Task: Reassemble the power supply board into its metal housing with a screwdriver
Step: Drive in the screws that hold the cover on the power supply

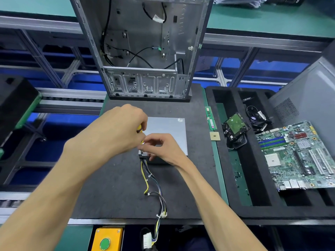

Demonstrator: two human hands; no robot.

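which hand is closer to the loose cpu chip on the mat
Right. The right hand rests on the power supply housing, with the CPU chip off to its right. The left hand, gripping the yellow screwdriver, sits farther left.

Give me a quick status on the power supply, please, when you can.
Left hand grips yellow screwdriver over power supply corner. Right hand pinches at the same corner, at the tip. Cable bundle trails clear toward bench edge. Nothing blocking.
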